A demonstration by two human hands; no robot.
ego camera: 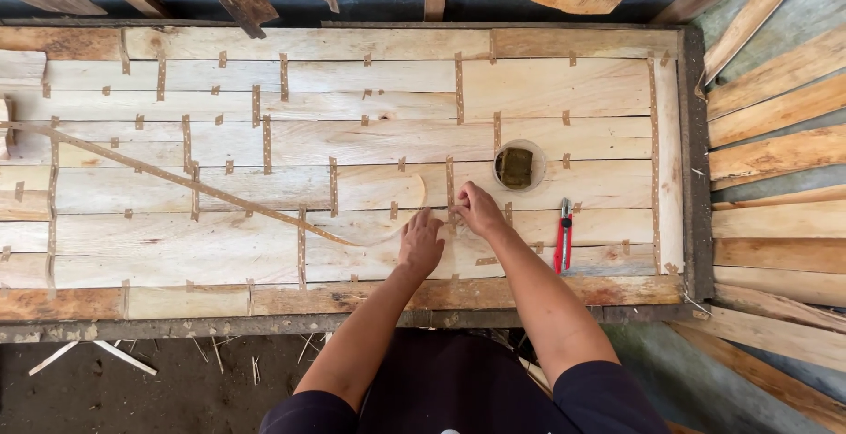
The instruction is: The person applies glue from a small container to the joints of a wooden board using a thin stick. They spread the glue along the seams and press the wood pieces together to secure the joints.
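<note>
Pale taped veneer sheet (352, 143) under flat open left hand (421, 244), right hand (478, 209) grip pinching tape (452, 216).

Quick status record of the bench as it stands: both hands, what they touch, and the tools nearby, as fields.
surface: patched sheet of pale wood veneer strips, joined with short brown tape pieces, lying flat on a framed table
left hand: left hand pressed flat on the veneer, fingers spread
right hand: right hand with fingertips pinched at a taped seam
bowl: small round bowl holding a dark sponge-like block, beyond the right hand
cutter: red utility knife lying right of the right forearm
surroundings: loose wood slats stacked at the right
</note>
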